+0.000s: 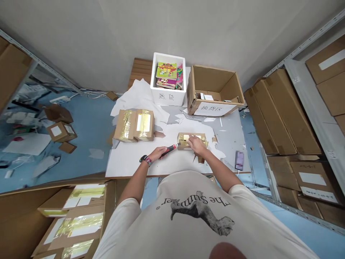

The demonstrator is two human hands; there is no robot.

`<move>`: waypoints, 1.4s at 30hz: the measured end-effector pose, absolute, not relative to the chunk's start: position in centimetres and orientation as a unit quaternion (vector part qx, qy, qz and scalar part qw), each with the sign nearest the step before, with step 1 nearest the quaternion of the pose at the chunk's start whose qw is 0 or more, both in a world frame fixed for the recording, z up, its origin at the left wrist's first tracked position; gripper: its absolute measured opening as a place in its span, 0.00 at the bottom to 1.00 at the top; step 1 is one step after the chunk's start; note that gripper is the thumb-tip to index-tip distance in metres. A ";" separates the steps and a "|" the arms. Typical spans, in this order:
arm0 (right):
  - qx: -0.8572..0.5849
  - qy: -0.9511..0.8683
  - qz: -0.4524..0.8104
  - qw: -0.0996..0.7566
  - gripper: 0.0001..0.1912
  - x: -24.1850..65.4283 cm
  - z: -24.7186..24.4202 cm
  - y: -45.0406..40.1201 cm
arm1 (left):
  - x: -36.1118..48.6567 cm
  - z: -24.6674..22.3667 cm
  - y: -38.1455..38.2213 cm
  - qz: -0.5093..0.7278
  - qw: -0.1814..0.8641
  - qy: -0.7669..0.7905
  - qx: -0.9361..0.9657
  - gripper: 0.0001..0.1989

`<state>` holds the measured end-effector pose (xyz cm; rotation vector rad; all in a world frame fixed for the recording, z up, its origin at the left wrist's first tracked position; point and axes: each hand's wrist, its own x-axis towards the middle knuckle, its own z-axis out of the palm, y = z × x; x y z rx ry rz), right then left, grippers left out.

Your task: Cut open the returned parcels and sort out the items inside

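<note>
On table (pixel 129 163), at back, w/ open cardboard box (pixel 212 77) R of white foam box (pixel 168 102) of books (pixel 167 73). Farther L, w/ two taped boxes (pixel 126 124) side by side. Nr front middle, w/ small taped box (pixel 183 141) under R hand (pixel 197 144), fingers bent onto top; can't tell if pinched or apart. Nr R end, w/ phone (pixel 239 160). In L hand (pixel 157 154), w/ fingers closed round red-and-black tool (pixel 169 149), pointing at small taped box's L end.
</note>
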<state>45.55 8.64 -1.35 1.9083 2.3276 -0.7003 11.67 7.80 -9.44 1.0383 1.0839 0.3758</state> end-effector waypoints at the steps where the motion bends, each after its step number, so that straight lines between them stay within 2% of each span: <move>1: 0.627 0.749 -0.214 0.018 0.20 45.5 -1.6 8.7 | 11.4 -9.7 7.0 0.208 0.696 0.526 0.442 0.38; 3: 0.651 0.736 -0.184 0.013 0.28 45.3 -2.3 8.8 | 11.0 -9.9 5.6 0.299 0.617 0.615 0.390 0.41; 5: 0.672 0.723 -0.160 0.023 0.36 44.9 -3.2 8.9 | 10.7 -9.7 4.4 0.378 0.513 0.669 0.382 0.40; 8: 0.681 0.717 -0.143 0.039 0.36 44.7 -4.2 9.1 | 11.0 -8.9 3.3 0.419 0.409 0.635 0.504 0.32; 12: 0.658 0.733 -0.167 0.047 0.35 45.5 -4.8 9.7 | 11.6 -8.1 2.7 0.367 0.381 0.545 0.651 0.25; 18: 0.646 0.724 -0.239 0.046 0.50 46.8 -5.2 10.8 | 10.8 -8.2 2.6 0.348 0.373 0.573 0.642 0.25; 21: 0.642 0.736 -0.214 0.024 0.48 46.6 -5.4 10.5 | 10.3 -8.0 2.5 0.328 0.376 0.582 0.642 0.26; 25: 0.618 0.766 -0.176 0.002 0.34 46.2 -5.3 9.2 | 10.7 -7.6 2.4 0.299 0.375 0.565 0.671 0.25; 27: 0.617 0.769 -0.165 -0.001 0.31 46.2 -5.1 8.8 | 11.2 -7.7 2.5 0.276 0.368 0.536 0.708 0.24; 36: 0.627 0.761 -0.168 0.007 0.31 45.8 -5.0 8.8 | 14.1 -8.6 4.9 0.176 0.286 0.540 0.772 0.25; 42: 0.622 0.765 -0.170 -0.004 0.30 46.0 -5.3 9.2 | 14.1 -8.9 4.7 0.165 0.272 0.557 0.767 0.26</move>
